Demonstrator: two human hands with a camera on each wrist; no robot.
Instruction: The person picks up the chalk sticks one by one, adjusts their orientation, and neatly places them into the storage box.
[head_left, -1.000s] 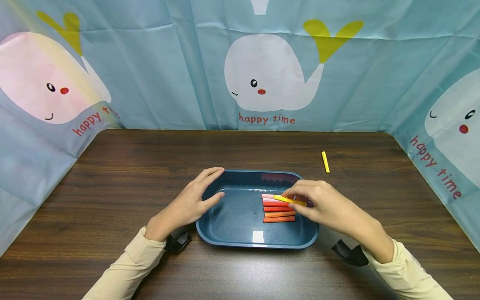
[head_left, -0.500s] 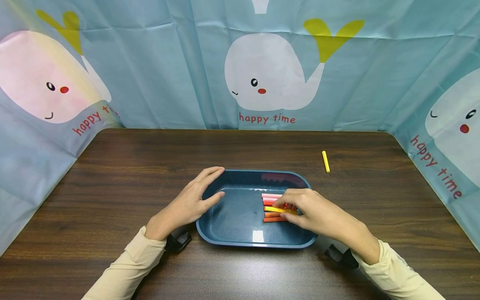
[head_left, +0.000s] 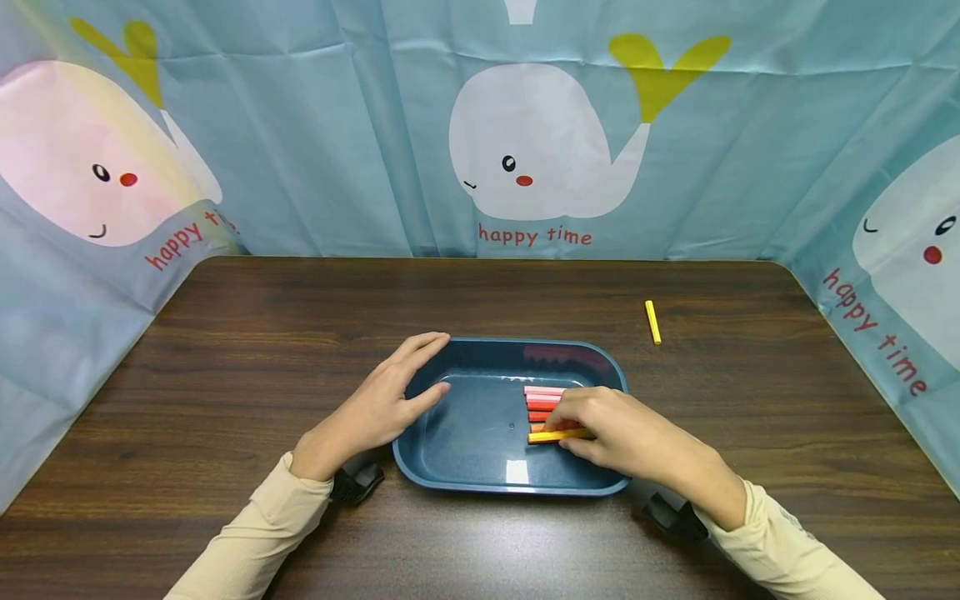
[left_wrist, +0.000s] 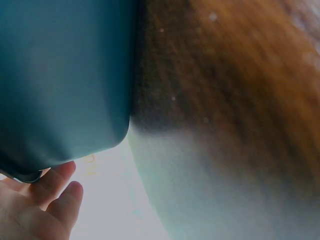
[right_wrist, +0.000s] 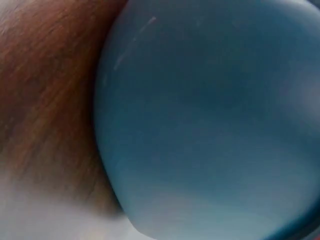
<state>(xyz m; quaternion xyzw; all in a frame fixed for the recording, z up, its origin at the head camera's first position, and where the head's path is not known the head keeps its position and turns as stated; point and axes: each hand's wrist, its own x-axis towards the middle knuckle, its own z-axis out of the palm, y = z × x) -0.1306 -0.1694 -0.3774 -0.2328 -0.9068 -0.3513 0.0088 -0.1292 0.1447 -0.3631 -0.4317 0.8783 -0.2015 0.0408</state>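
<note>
A blue plastic tray [head_left: 465,485] stands on the table. In it lies a row of crayon-like sticks: pink [head_left: 542,390], red [head_left: 538,407] and orange [head_left: 536,428]. My right hand [head_left: 633,437] reaches over the tray's right side and pinches a yellow-orange crayon [head_left: 546,437] at the near end of the row; the hand hides the sticks' right ends. My left hand [head_left: 382,400] rests at the tray's left side, thumb and fingers spread, fingertips at the far rim. The left wrist view shows its fingers [left_wrist: 55,185] beside the tray wall [left_wrist: 65,75]. The right wrist view shows only the tray's outer wall [right_wrist: 200,120] and table.
One yellow crayon [head_left: 653,322] lies alone on the dark wooden table [head_left: 300,308], beyond the tray to the right. A light-blue curtain [head_left: 300,150] with printed whales hangs behind the table and along both sides.
My right hand has carried the yellow-orange crayon towards me, from above the pink sticks down across the row to its near end. The left hand and tray have stayed put.
</note>
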